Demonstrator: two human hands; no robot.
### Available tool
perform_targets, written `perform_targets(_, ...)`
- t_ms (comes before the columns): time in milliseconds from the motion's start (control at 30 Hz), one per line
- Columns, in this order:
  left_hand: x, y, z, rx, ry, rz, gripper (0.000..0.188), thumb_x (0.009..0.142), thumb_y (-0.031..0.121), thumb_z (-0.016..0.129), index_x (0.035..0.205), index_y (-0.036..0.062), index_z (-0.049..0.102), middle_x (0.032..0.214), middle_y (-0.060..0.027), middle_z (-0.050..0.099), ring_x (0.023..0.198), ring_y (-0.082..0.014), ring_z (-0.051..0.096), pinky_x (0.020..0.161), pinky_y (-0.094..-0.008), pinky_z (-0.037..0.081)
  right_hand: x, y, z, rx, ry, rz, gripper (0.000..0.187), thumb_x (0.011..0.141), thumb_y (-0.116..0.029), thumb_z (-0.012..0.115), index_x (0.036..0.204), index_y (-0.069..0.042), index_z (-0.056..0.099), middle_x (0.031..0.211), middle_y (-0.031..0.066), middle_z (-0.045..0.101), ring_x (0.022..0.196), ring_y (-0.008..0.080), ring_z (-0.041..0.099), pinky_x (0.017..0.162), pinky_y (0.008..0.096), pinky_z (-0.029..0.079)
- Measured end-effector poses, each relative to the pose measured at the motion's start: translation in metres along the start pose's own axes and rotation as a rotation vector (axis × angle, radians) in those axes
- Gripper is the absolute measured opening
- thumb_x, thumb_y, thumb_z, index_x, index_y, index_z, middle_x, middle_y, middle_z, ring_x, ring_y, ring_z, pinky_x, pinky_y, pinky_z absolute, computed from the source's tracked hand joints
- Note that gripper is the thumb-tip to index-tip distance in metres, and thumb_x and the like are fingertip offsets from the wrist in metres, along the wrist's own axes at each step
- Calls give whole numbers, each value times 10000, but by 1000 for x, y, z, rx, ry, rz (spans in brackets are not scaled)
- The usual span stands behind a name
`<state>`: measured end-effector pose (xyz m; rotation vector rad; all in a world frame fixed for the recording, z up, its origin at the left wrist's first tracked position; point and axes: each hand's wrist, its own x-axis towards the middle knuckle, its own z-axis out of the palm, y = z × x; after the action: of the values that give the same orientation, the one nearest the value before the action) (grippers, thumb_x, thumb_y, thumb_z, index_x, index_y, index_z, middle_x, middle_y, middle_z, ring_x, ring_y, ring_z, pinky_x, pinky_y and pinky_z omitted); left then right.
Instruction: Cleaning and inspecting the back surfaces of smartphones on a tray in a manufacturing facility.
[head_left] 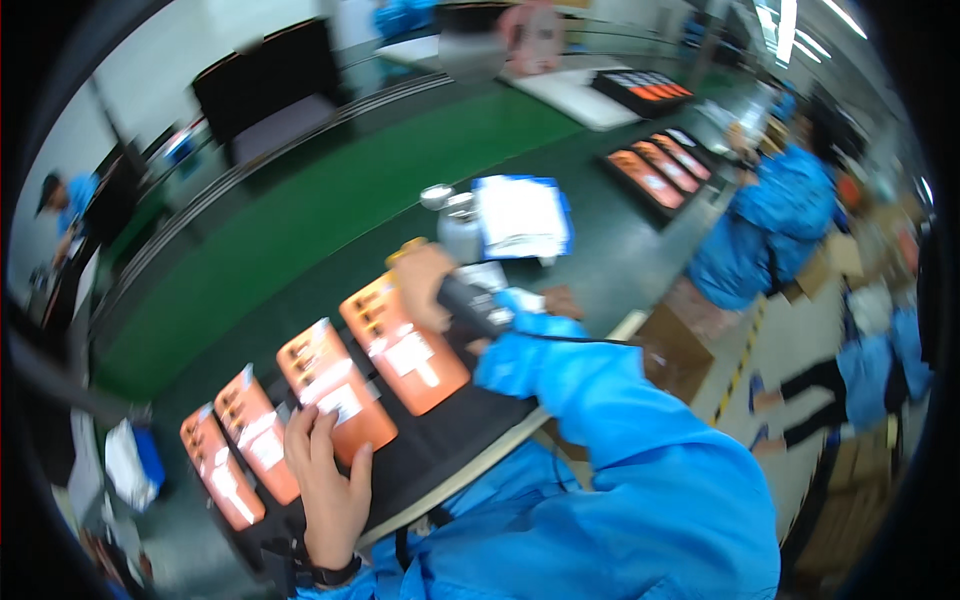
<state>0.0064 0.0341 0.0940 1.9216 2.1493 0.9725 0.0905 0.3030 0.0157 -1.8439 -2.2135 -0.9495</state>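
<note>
Several orange phone-shaped panels, each with dark round camera spots and a white label, lie in a slanting row on a black tray (420,455). My left hand (328,480) is open, its fingers spread over the lower left side of the third panel from the left (335,380). At the upper right edge of the rightmost panel (405,345) is my right hand (422,285), smeared by motion. Something yellow shows at its fingertips, and a dark band wraps its wrist. Whether it holds anything is hidden. Two more panels (220,465) (258,435) lie left of my left hand.
Beyond my right hand stand a metal-topped bottle (460,228) and a stack of white sheets on blue (522,215). Farther right are black trays of orange panels (660,172) beside a person in blue (770,220). A green conveyor strip (300,220) runs behind.
</note>
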Motion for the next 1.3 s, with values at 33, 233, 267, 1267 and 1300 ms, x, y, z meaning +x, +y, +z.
perform_targets(33, 2, 7, 8, 15, -58, 33, 562, 759, 64, 704, 1255, -14, 451, 1322, -237, 380, 1269, -427, 334, 1055, -493, 282, -5, 13, -20, 249, 19, -55, 28, 680, -150, 627, 670, -174, 618, 746, 0, 567, 722, 168, 610, 492, 344, 473)
perform_targets(233, 34, 31, 48, 161, -277, 83, 816, 730, 140, 750, 1391, -12, 295, 1401, -258, 290, 1338, -430, 223, 1093, -532, 173, 8, 66, -45, 921, -130, -330, 169, 627, -58, 645, 784, -11, 682, 914, 184, 576, 871, 329, 591, 712, 386, 527)
perform_targets(267, 39, 32, 54, 151, -283, 98, 839, 723, 135, 751, 1403, -15, 283, 1421, -260, 274, 1353, -430, 205, 1099, -541, 163, 8, 65, -37, 938, -79, -263, 128, 646, -58, 630, 756, -7, 668, 885, 180, 577, 834, 320, 593, 688, 384, 519)
perform_targets(1267, 54, 12, 50, 236, -68, 320, 841, 662, 297, 821, 1322, -17, 404, 1308, -172, 480, 1203, -315, 461, 952, -480, 415, -85, 105, -125, 1721, -303, -822, 114, 743, -165, 613, 799, -72, 650, 827, 76, 576, 859, 264, 550, 785, 383, 400)
perform_targets(1300, 52, 10, 50, 235, -41, 318, 832, 673, 301, 815, 1323, -18, 403, 1310, -175, 478, 1208, -318, 458, 958, -482, 410, -83, 102, -138, 1805, -243, -802, 105, 735, -165, 618, 784, -78, 649, 816, 77, 576, 853, 265, 552, 783, 382, 398)
